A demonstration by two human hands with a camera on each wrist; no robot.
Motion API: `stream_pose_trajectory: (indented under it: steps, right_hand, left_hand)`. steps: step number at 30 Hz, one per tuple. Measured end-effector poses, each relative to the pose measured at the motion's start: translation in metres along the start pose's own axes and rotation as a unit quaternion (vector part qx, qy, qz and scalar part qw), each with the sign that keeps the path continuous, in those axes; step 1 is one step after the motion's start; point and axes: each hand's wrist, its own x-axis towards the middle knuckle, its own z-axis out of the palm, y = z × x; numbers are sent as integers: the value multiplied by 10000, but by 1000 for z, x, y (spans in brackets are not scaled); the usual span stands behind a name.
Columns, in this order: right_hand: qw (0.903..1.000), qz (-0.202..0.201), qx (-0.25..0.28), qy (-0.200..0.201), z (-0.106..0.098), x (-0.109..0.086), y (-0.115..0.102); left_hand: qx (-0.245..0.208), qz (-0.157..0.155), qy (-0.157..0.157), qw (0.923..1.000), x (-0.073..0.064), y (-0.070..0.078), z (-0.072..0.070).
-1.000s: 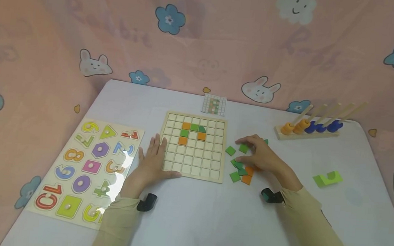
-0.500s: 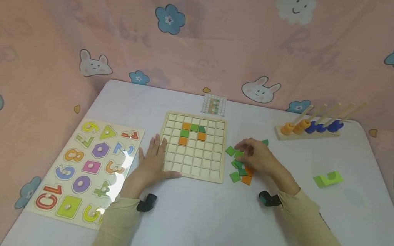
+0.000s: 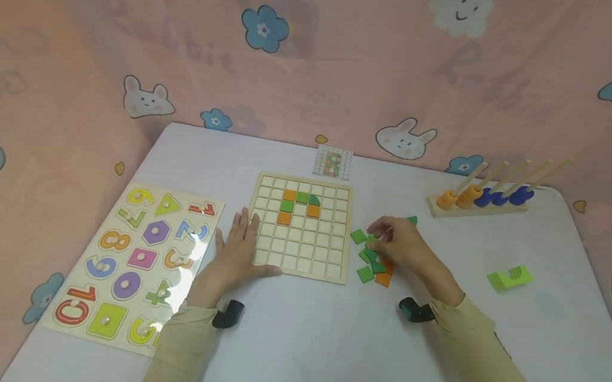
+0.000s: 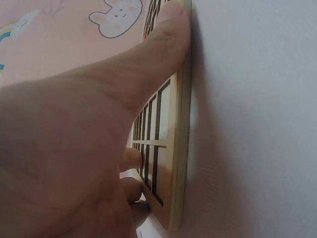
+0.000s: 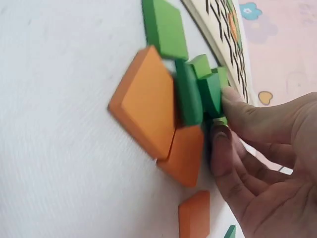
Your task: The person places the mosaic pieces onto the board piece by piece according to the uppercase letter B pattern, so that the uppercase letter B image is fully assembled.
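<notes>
A square wooden grid board (image 3: 299, 251) lies mid-table, with several orange and green tiles, one a quarter-round green tile (image 3: 314, 200), set in its upper cells. My left hand (image 3: 233, 257) is spread at its left edge; in the left wrist view the thumb (image 4: 166, 42) lies along the near rim. Right of the board my right hand (image 3: 403, 242) reaches into a loose pile of tiles. Its thumb and forefinger pinch a green tile (image 5: 221, 120), mostly hidden by the fingers. Close by are orange tiles (image 5: 148, 104), dark green tiles (image 5: 188, 94) and a light green square tile (image 5: 166, 29).
Behind the board lies a small pattern card (image 3: 333, 162). To the left is a number-and-shape knob puzzle (image 3: 140, 277). A peg rack (image 3: 477, 209) with orange and blue beads stands at back right. A notched lime-green block (image 3: 509, 279) sits on the right.
My right hand's thumb and fingers have closed together on a green tile, which shifted slightly toward the near left. My left hand has stayed in place.
</notes>
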Motion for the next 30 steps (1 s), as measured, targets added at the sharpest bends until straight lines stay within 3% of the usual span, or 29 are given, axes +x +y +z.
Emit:
stream_pose_trajectory:
  steps: [15, 24, 30]
  right_hand:
    - [9987, 173, -67, -472, 6, -6, -9]
    - [9984, 238, -151, -482, 11, -14, -17]
    - [9991, 42, -268, -338, 14, -16, -20]
  left_hand:
    - [39, -21, -25, 10000, 0, 2, -2]
    - [54, -51, -18, 10000, 1, 1, -1]
    - [37, -39, -18, 10000, 1, 2, -1]
